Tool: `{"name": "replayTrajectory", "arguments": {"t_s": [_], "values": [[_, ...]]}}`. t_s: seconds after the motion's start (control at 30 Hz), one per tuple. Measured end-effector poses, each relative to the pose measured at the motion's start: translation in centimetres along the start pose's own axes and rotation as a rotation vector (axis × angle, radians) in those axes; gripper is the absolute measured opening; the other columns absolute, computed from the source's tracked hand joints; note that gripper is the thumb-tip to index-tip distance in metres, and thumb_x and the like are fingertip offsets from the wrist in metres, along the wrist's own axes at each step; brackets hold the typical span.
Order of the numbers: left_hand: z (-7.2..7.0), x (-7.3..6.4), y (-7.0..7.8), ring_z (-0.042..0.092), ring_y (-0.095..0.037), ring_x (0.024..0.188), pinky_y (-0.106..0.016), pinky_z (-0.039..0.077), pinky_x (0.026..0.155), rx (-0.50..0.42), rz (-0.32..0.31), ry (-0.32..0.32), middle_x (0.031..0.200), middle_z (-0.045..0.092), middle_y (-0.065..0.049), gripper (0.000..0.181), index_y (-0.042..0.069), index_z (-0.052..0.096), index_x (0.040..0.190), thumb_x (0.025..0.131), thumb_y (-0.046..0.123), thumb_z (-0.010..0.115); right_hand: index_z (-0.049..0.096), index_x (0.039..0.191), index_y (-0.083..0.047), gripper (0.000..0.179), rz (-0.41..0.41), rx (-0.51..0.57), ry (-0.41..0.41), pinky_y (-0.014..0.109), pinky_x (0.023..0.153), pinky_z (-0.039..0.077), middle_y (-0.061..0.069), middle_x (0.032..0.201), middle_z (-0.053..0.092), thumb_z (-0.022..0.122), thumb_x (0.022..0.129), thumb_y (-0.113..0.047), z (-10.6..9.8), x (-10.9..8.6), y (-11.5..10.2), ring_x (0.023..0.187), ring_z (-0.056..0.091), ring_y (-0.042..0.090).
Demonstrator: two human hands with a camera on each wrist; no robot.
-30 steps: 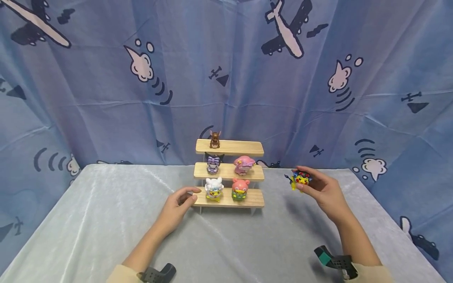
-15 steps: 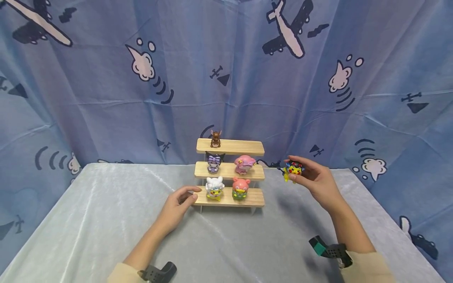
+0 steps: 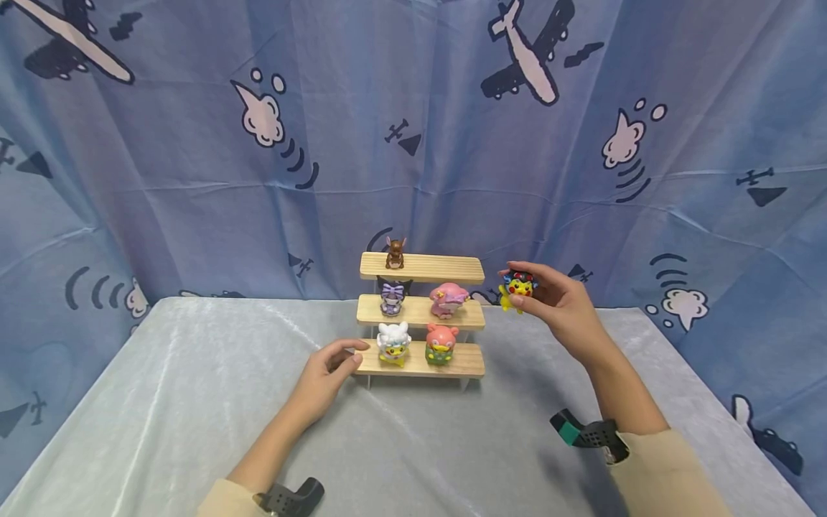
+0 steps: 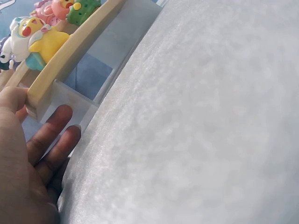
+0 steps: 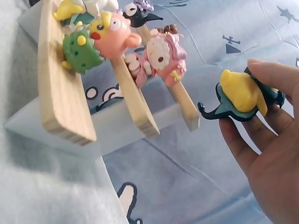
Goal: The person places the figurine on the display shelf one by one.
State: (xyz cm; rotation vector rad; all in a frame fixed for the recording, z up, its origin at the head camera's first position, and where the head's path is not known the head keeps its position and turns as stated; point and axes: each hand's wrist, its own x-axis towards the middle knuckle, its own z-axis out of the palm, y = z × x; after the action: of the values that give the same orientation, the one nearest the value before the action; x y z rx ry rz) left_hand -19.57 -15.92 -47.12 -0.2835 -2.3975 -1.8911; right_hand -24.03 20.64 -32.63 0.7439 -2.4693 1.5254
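Note:
A three-step wooden display stand (image 3: pixel 452 268) bears several small figurines. My left hand (image 3: pixel 328 373) pinches the left end of its lowest step between thumb and index finger; its other fingers extend below, beside the clear support (image 4: pixel 70 100). My right hand (image 3: pixel 568 309) holds a yellow figurine (image 3: pixel 517 286) with red cheeks and a dark cap in the air, just right of the stand. In the right wrist view the figurine's dark blue-green back piece (image 5: pixel 233 109) with a curled tip shows between thumb and fingers.
A brown figurine (image 3: pixel 395 255) sits top left. Purple (image 3: pixel 390 299) and pink (image 3: pixel 449 300) figurines stand on the middle step; white-hooded (image 3: pixel 393 343) and coral-green (image 3: pixel 441 345) ones stand below. A pale cloth (image 3: pixel 213 402) covers the table; a blue printed curtain (image 3: pixel 349 143) hangs behind.
My right hand has moved left and upward with the yellow figurine, closer to the stand's upper right. The left hand has kept its place at the lowest step.

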Motion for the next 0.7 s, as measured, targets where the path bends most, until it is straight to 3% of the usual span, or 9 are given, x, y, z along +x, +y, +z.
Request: {"name": "replayTrajectory", "arguments": {"t_s": [0.43,0.7], "values": [[-0.1,0.0,0.0,0.065,-0.008,0.091,-0.025,0.050,0.081,0.001,-0.006,0.005,0.116,0.073,-0.008,0.022,0.017,0.070,0.120,0.101,0.024,0.063,0.056,0.142,-0.010,0.045,-0.034,0.022,-0.025,0.017,0.082,0.055,-0.016,0.126,0.065,0.066,0.098,-0.010,1.1,3.3,-0.5,0.102,0.066,0.005],[0.0,-0.1,0.2,0.066,-0.008,0.092,-0.025,0.051,0.082,-0.008,-0.007,0.004,0.118,0.073,-0.009,0.022,0.016,0.070,0.120,0.100,0.024,0.063,0.059,0.139,-0.010,0.045,-0.013,0.026,-0.036,0.021,0.078,0.055,-0.015,0.125,0.064,0.069,0.096,-0.010,1.6,5.1,-0.7,0.099,0.067,0.008]]}}
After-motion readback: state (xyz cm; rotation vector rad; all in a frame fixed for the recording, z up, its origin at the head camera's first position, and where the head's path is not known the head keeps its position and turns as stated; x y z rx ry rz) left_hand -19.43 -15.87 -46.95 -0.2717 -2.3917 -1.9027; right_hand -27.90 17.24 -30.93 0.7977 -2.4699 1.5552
